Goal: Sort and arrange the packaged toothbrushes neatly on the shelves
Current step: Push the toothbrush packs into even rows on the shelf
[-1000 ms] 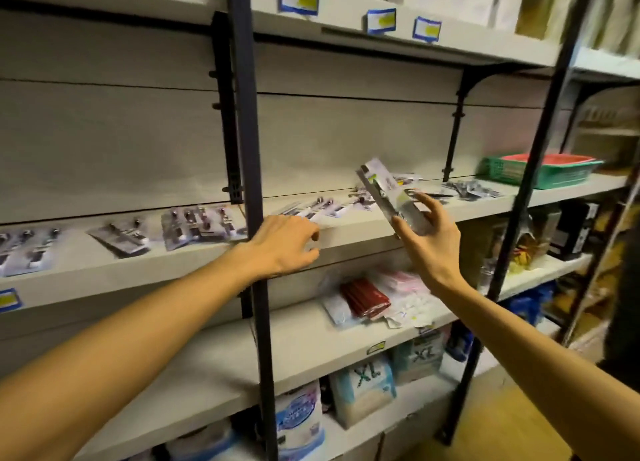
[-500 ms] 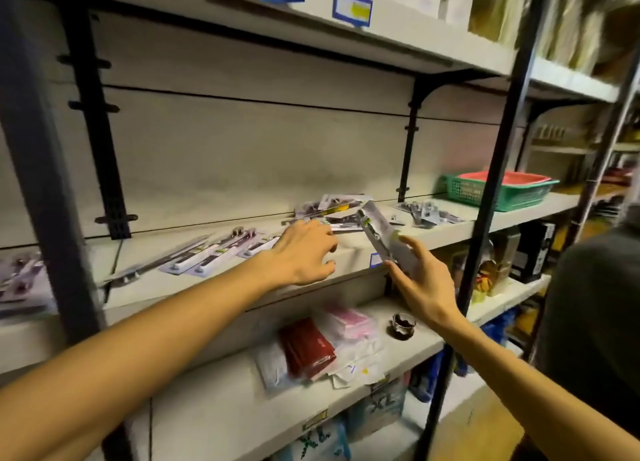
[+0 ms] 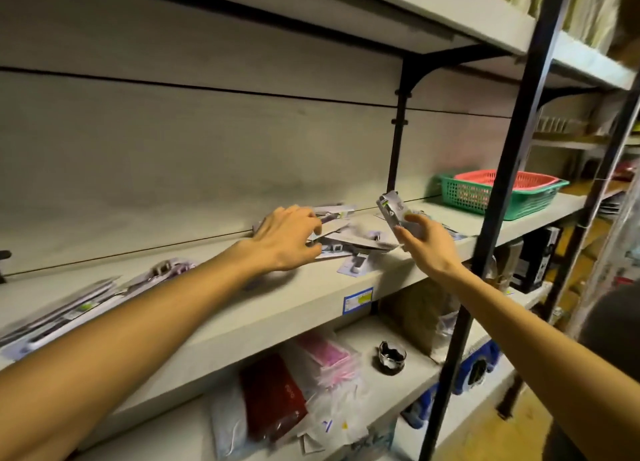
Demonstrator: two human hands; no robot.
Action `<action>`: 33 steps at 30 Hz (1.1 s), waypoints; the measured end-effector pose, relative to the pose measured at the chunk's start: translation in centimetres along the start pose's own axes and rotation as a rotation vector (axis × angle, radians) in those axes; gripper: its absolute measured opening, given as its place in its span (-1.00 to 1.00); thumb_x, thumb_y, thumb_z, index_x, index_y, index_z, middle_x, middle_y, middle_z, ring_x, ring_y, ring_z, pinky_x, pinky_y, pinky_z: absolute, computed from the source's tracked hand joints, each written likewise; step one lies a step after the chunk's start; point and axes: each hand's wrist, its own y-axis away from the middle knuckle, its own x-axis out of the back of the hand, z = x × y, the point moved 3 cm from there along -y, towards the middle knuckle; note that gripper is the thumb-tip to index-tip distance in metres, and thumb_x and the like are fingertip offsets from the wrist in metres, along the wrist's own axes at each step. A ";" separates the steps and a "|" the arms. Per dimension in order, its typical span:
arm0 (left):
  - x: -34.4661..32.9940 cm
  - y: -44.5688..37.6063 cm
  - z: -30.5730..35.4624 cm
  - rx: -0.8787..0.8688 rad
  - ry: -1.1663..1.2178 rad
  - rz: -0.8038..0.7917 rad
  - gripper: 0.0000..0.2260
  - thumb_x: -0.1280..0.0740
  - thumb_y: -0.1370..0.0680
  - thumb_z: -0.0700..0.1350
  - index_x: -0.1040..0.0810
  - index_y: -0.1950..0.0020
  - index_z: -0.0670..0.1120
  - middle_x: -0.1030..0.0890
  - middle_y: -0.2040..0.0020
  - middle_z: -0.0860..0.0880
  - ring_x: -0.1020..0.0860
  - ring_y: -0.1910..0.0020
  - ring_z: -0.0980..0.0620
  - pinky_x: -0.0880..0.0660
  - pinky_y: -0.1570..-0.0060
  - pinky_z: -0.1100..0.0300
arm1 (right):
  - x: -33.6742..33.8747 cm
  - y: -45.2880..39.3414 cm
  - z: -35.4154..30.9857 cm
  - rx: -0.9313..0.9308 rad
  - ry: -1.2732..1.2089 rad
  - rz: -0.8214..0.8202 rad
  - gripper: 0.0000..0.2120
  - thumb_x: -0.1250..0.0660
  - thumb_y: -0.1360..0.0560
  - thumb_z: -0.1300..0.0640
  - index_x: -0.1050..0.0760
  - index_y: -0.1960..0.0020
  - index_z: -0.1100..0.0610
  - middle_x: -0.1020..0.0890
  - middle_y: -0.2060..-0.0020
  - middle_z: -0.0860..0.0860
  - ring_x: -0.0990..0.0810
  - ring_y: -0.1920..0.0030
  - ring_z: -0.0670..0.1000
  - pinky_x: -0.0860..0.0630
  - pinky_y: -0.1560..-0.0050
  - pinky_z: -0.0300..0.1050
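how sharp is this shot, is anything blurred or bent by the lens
Head view: motion blur smears the left hand and the toothbrush packs under it, and the packs at far left; the right hand and its held pack are crisper; the wide lens bows the shelf edges and tilts the black upright; dim, even light.

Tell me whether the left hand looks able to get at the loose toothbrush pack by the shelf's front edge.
Probably yes: the left hand rests on the pile just behind the loose pack, with bare shelf between them.
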 end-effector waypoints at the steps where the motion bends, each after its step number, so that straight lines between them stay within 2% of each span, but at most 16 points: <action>1: -0.3 -0.8 -0.1 0.007 0.005 -0.007 -0.69 -0.26 -0.55 0.13 -0.58 -0.22 0.04 -0.56 -0.26 0.03 -0.50 -0.20 -0.04 -0.40 -0.14 0.06 | -0.1 -1.2 0.7 -0.007 0.000 -0.001 -0.53 -0.33 -0.59 -0.02 -0.44 -0.41 0.21 -0.66 -0.12 0.19 -0.68 0.00 0.16 -0.57 -0.14 0.14; 4: -1.5 -3.2 -0.3 0.027 0.027 -0.057 -0.67 -0.26 -0.55 0.14 -0.57 -0.24 0.04 -0.55 -0.26 0.03 -0.50 -0.19 -0.03 -0.43 -0.16 0.03 | -0.1 -4.5 2.5 -0.011 0.013 0.024 -0.55 -0.34 -0.59 0.02 -0.46 -0.38 0.23 -0.67 -0.12 0.18 -0.64 0.09 0.02 -0.51 -0.02 -0.15; 5: -1.7 -4.0 -0.2 0.032 0.033 -0.078 -0.67 -0.26 -0.55 0.14 -0.57 -0.25 0.04 -0.55 -0.26 0.03 -0.50 -0.19 -0.03 -0.44 -0.16 0.03 | -0.1 -5.6 3.2 -0.012 0.032 0.026 -0.56 -0.35 -0.58 0.02 -0.46 -0.38 0.23 -0.66 -0.16 0.17 -0.64 0.03 0.05 -0.49 -0.04 -0.15; 7: -2.2 -5.7 0.2 0.027 0.022 -0.126 -0.66 -0.26 -0.55 0.14 -0.56 -0.27 0.06 -0.55 -0.28 0.02 -0.50 -0.22 -0.05 -0.45 -0.19 0.00 | -0.1 -7.7 4.6 -0.013 0.089 0.002 -0.55 -0.33 -0.58 0.00 -0.47 -0.37 0.22 -0.62 -0.23 0.18 -0.60 -0.18 0.18 -0.50 -0.19 -0.01; 9: -2.6 -7.5 0.8 0.002 0.008 -0.191 -0.66 -0.27 -0.56 0.14 -0.54 -0.29 0.07 -0.54 -0.28 0.02 -0.49 -0.25 -0.07 -0.45 -0.21 -0.02 | 0.0 -9.6 5.8 -0.023 0.119 -0.030 -0.58 -0.31 -0.59 -0.01 -0.49 -0.34 0.21 -0.61 -0.23 0.22 -0.57 -0.24 0.25 -0.49 -0.24 0.11; 13: -3.7 -11.2 2.5 -0.053 0.060 -0.275 -0.67 -0.26 -0.59 0.14 -0.53 -0.31 0.07 -0.55 -0.27 0.02 -0.51 -0.24 -0.05 -0.47 -0.15 0.02 | -0.1 -12.0 8.8 -0.081 0.160 -0.165 -0.67 -0.27 -0.59 -0.09 -0.61 -0.15 0.13 -0.68 -0.08 0.20 -0.61 -0.11 0.24 -0.53 -0.17 0.12; 16: -5.3 -13.3 4.0 -0.050 0.093 -0.318 -0.65 -0.26 -0.59 0.19 -0.55 -0.29 0.07 -0.59 -0.26 0.04 -0.55 -0.18 -0.04 -0.48 -0.10 0.05 | -0.6 -12.8 10.5 -0.090 0.177 -0.224 -0.68 -0.26 -0.60 -0.10 -0.64 -0.14 0.06 -0.69 -0.04 0.14 -0.62 -0.06 0.19 -0.54 -0.16 0.09; 18: -6.6 -14.3 4.6 -0.026 0.090 -0.376 -0.61 -0.24 -0.57 0.26 -0.57 -0.26 0.06 -0.62 -0.20 0.05 -0.57 -0.12 -0.05 -0.50 -0.09 0.03 | -0.9 -13.1 11.1 -0.074 0.099 -0.217 -0.70 -0.27 -0.59 -0.07 -0.67 -0.13 0.06 -0.71 0.03 0.11 -0.63 0.00 0.15 -0.55 -0.11 0.02; 20: -7.8 -15.0 4.8 0.021 0.066 -0.417 -0.54 -0.20 -0.54 0.32 -0.60 -0.20 0.03 -0.65 -0.11 0.01 -0.58 -0.08 -0.08 -0.53 -0.09 -0.02 | -0.8 -13.1 11.5 -0.069 -0.023 -0.108 -0.73 -0.27 -0.59 -0.01 -0.67 -0.11 0.08 -0.72 0.03 0.09 -0.64 0.04 0.09 -0.55 -0.07 -0.02; 22: -8.8 -15.5 4.7 0.093 0.062 -0.448 -0.43 -0.16 -0.50 0.39 -0.64 -0.11 -0.05 -0.67 -0.02 -0.07 -0.61 -0.02 -0.13 -0.56 -0.06 -0.05 | -0.4 -13.0 12.4 -0.082 -0.111 0.082 -0.74 -0.26 -0.58 0.04 -0.66 -0.12 0.11 -0.71 -0.04 0.06 -0.63 -0.04 0.06 -0.54 -0.15 -0.01; 25: -9.8 -16.5 4.7 0.184 0.085 -0.494 -0.30 -0.16 -0.43 0.49 -0.67 -0.06 -0.11 -0.69 0.02 -0.09 -0.63 0.04 -0.09 -0.56 0.01 0.03 | -0.3 -12.8 13.9 -0.163 -0.141 0.234 -0.72 -0.23 -0.58 0.04 -0.65 -0.13 0.09 -0.70 -0.07 0.05 -0.62 -0.10 0.07 -0.51 -0.15 -0.05; 28: -10.3 -17.5 4.9 0.203 0.056 -0.521 -0.35 -0.25 -0.43 0.47 -0.67 -0.02 -0.10 -0.69 0.07 -0.08 -0.61 0.08 -0.06 -0.50 0.16 0.09 | -0.5 -13.5 14.6 -0.250 -0.261 0.284 -0.67 -0.17 -0.60 -0.01 -0.65 -0.07 0.13 -0.70 -0.04 0.11 -0.60 -0.07 0.11 -0.47 -0.10 -0.03; 31: -10.8 -18.1 5.1 0.219 0.062 -0.538 -0.47 -0.28 -0.49 0.33 -0.66 -0.01 -0.13 -0.63 0.14 -0.06 -0.57 0.16 -0.06 -0.43 0.23 0.11 | 0.0 -13.9 15.2 -0.342 -0.495 0.347 -0.62 -0.11 -0.64 -0.04 -0.65 -0.09 0.13 -0.69 -0.07 0.05 -0.60 -0.13 0.09 -0.48 -0.21 -0.03; 33: -10.8 -18.4 5.1 0.223 0.064 -0.528 -0.53 -0.28 -0.51 0.26 -0.65 0.02 -0.15 -0.58 0.18 -0.05 -0.52 0.21 -0.07 -0.40 0.25 0.10 | 0.3 -14.0 15.6 -0.408 -0.673 0.373 -0.60 -0.09 -0.66 -0.06 -0.65 -0.08 0.11 -0.68 -0.06 0.00 -0.60 -0.14 0.07 -0.50 -0.28 0.12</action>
